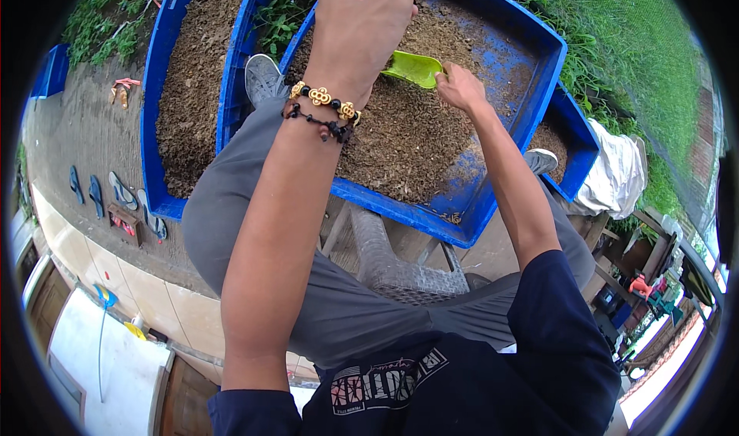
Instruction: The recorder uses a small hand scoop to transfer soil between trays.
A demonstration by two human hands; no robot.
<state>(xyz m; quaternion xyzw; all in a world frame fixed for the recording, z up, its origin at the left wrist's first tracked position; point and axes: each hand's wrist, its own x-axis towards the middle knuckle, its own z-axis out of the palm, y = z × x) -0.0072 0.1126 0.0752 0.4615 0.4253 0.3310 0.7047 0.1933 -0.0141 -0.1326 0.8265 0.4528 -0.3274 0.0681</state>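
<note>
My right hand (459, 86) grips the handle of a lime-green plastic scoop (414, 68) that lies on the brown granular material filling a big blue tray (531, 66). My left hand (368, 16) is raised high over the same tray with its fingers pinched together; what is between them is hidden. Two beaded bracelets, one gold and one dark, circle the left wrist (327, 109). I sit on a grey woven stool (389, 263) with my knees spread around the tray's near corner.
A second blue tray (154, 105) of the same brown material lies to the left, a third (577, 140) behind the right. Several sandals (108, 197) lie on the ground at left. Grass borders the trays; a white sack (616, 174) sits right.
</note>
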